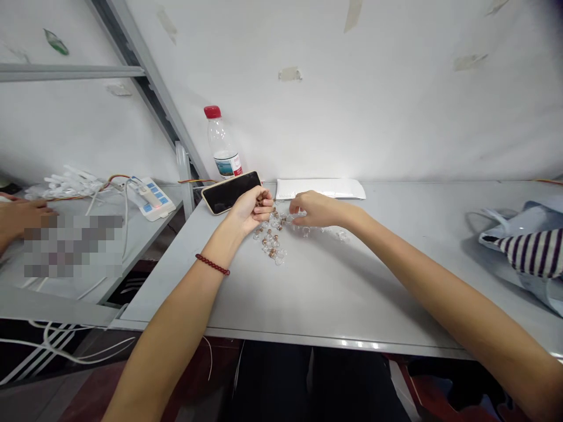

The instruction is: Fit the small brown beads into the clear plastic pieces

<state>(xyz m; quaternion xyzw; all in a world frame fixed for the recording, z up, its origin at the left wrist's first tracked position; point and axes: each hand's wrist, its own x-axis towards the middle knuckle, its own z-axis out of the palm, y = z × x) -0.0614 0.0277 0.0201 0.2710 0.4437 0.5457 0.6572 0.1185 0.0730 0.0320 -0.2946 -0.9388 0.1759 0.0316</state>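
My left hand [253, 210] is curled, palm turned up, with several small brown pieces [260, 201] in its fingers. Red-brown beads form a bracelet [213, 264] on that wrist. Just to the right, my right hand [314, 209] hovers low over the table, fingers bent and thumb apart from the index finger; nothing shows between them. Below and between both hands lies a loose scatter of small clear plastic pieces [280, 255], several with brown parts [270, 241] on them. More clear pieces [342, 235] lie under my right hand, partly hidden by it.
A phone [231, 192] leans against a red-capped bottle [223, 146] behind my left hand. Along the wall is a white curved strip [320, 188]. A striped cloth bag [532, 252] sits at right. Leftward are a power strip [155, 200], cables and another person's hand [26, 215].
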